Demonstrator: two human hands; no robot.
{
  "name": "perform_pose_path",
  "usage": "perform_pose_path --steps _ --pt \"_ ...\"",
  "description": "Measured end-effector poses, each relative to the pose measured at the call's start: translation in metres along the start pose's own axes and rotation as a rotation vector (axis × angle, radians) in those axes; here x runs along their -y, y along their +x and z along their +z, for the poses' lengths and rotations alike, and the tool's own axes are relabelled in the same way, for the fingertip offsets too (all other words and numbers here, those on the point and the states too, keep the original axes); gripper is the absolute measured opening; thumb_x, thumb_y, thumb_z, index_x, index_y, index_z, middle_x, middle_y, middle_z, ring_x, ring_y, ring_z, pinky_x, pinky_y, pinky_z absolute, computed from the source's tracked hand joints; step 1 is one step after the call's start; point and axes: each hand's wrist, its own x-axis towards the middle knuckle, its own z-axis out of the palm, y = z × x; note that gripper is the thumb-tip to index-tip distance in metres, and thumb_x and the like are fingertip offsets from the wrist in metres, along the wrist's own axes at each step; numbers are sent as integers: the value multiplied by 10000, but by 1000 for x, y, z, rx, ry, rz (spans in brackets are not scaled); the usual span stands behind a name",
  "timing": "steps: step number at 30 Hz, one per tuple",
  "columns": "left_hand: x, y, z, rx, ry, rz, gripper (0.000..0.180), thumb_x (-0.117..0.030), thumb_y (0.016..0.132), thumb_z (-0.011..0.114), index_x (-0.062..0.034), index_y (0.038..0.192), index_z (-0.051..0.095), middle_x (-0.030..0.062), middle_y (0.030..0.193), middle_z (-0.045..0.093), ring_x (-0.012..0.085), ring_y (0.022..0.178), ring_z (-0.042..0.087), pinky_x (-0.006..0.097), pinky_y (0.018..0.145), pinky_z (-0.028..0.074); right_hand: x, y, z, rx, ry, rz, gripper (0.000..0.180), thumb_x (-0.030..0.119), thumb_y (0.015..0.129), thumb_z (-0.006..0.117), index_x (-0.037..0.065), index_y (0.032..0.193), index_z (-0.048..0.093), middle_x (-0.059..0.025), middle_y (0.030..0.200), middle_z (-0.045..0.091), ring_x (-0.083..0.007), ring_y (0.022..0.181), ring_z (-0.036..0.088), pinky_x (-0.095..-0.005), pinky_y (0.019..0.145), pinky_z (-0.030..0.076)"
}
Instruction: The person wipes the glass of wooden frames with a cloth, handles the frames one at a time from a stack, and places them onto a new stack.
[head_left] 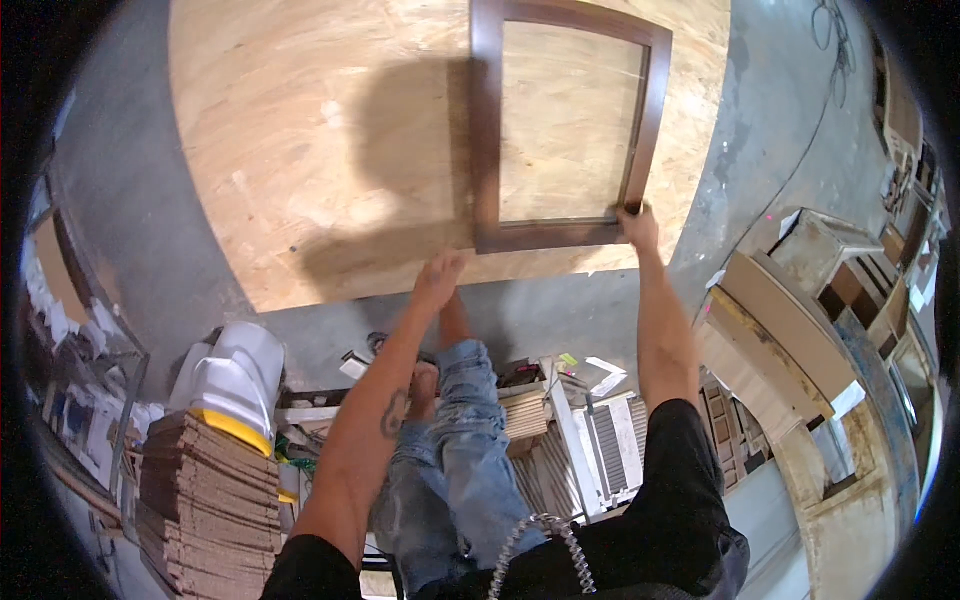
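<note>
Holding the near right corner of a dark brown rectangular wooden frame (487, 140), the right hand (640, 226) has its fingers bent over the inner edge of the rail; blur hides the finer detail of the grip. The left hand (440, 276) is near the frame's near left corner, at the near edge of the desk, with its fingers curled; I cannot tell whether it holds anything or touches the wood.

The frame lies at the far right of the desk (270, 170), a broad pale plywood sheet, whose grain shows through the frame's opening. Whether glass fills that opening is unclear. As far as I can judge, the frame is already put together, since its visible corners meet, and it is laid down on the sheet. Handling of it looks to be under way; how much work is left cannot be told from this view.

Farther out, grey concrete floor (140, 180) runs along both sides, with a thin black cable (822, 112) at the far right. A white plastic bucket with a yellow rim (243, 365) stands at the near left, beside stacked brown ridged strips (210, 490). Tan flat panels (790, 330) lean at the near right.
</note>
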Motion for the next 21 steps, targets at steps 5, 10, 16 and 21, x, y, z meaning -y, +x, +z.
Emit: perform_pose_path --steps 5,10,16,21 --pt "204 -181 19 -307 -111 -226 655 -568 900 416 5 1196 533 221 1139 585 387 1095 525 422 934 412 -141 -170 83 367 -504 -234 662 480 789 638 52 1275 501 -269 1254 505 -401 1142 500 -445 975 405" --pt "339 -442 6 -237 -1633 247 244 -185 965 501 26 1076 555 86 862 583 176 776 559 298 761 456 -88 -362 90 939 -198 -302 465 296 836 597 11 1197 529 -208 1057 613 -371 995 565 -438 858 459" --pt "396 -603 163 -615 -1721 376 334 -352 904 596 -42 1028 581 53 897 598 170 814 578 297 690 431 -103 -321 68 840 -539 -452 334 226 871 537 -5 1112 535 -151 830 622 -319 750 589 -431 675 499" --pt "356 -619 226 -705 -1400 182 557 -490 807 676 -83 1171 571 48 971 613 170 832 591 351 690 473 96 -352 -60 652 154 -288 167 138 854 503 25 777 599 -156 606 550 -240 476 539 -381 405 416"
